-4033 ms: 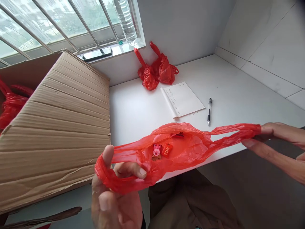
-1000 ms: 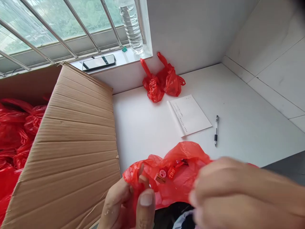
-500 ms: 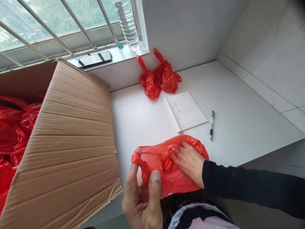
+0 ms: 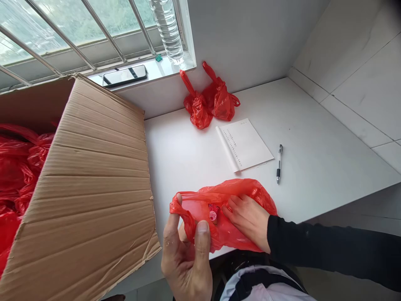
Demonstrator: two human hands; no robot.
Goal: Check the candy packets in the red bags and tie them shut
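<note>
A thin red plastic bag (image 4: 228, 190) is spread open over the front of the white table. My left hand (image 4: 188, 255) grips the bag's handle edge, with the index finger hooked through and the thumb in front. Reaching into the bag from the right, my right hand (image 4: 246, 219) has its fingers curled against the far inner side; its fingertips are partly hidden, so I cannot make out what they hold. Beside those fingers, a small pink-and-red wrapped item (image 4: 213, 213) with a round label shows in the bag.
A cardboard box (image 4: 103, 175) holding red bags (image 4: 14, 167) stands at left. Two tied red bags (image 4: 225, 104) lie by the wall. A notebook (image 4: 247, 144) and pen (image 4: 279, 164) are on the table (image 4: 181, 150). A phone (image 4: 125, 76) and water bottle (image 4: 169, 33) occupy the sill.
Inside the bag, the red packet that was by my right fingertips no longer shows there; a pink-labelled item now shows a little to the left. My left hand keeps its hold.
</note>
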